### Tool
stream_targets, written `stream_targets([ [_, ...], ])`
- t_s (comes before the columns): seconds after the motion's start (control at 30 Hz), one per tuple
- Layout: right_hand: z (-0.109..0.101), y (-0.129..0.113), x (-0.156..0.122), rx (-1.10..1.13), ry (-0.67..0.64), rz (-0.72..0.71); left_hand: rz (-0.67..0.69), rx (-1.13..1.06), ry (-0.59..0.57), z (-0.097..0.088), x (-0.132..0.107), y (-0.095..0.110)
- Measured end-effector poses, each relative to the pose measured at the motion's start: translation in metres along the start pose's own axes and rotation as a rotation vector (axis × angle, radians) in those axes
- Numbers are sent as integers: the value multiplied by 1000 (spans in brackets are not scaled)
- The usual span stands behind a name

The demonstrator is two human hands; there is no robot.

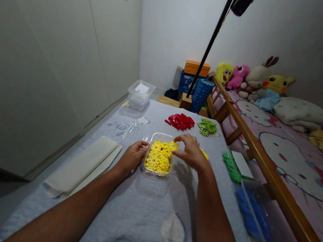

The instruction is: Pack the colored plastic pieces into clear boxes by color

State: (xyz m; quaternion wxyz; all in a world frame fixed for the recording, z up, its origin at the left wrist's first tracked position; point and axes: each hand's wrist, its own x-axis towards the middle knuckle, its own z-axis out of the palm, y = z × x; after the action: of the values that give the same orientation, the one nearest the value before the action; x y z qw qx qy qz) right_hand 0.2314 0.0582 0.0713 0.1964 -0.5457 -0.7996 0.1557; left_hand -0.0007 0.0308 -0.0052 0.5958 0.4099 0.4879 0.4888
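A clear plastic container (155,173) stands on the cloth-covered table, filled with yellow flower-shaped interlocking discs (158,160). My left hand (133,156) grips its left wall, fingers along the side. Over the right rim, my right hand (190,151) pinches a yellow disc (173,145) between thumb and fingers. More yellow discs (204,154) lie on the cloth behind my right hand, mostly hidden by it. A clear lid (137,132) lies just left of and behind the container.
Red pieces (180,121) and light-green pieces (207,127) lie in piles farther back. Stacked clear containers (140,93) stand at the back left. A folded beige cloth (85,166) lies left. At the right edge are boxes with green (230,166) and blue pieces (252,213), beside a wooden bed rail (253,158).
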Motion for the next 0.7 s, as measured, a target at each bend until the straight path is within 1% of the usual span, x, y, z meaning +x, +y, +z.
stream_targets([
  [0.07, 4, -10, 0, -29, -29, -6, 4, 6, 4, 0, 0, 0],
  [0.13, 9, -14, 0, -57, -51, -3, 8, 4, -3, -1, 1, -1],
  [0.23, 13, -13, 0, -82, -61, 6, 13, 13, -24, -3, 4, -4],
  [0.3, 10, -5, 0, -75, -42, 15, 15, 23, -27, -4, 5, -6],
  [0.4, -1, 17, -1, -60, 48, 67, 13, 17, -27, -4, 4, -5],
  [0.53, -14, 63, -5, -87, 212, 214, 5, 31, -10, -1, 1, 0],
  [0.63, -16, 91, -10, -128, 245, 355, 6, 41, 3, 1, -2, 3],
  [0.7, -15, 101, -12, -164, 223, 444, 15, 52, 14, 2, -3, 6],
])
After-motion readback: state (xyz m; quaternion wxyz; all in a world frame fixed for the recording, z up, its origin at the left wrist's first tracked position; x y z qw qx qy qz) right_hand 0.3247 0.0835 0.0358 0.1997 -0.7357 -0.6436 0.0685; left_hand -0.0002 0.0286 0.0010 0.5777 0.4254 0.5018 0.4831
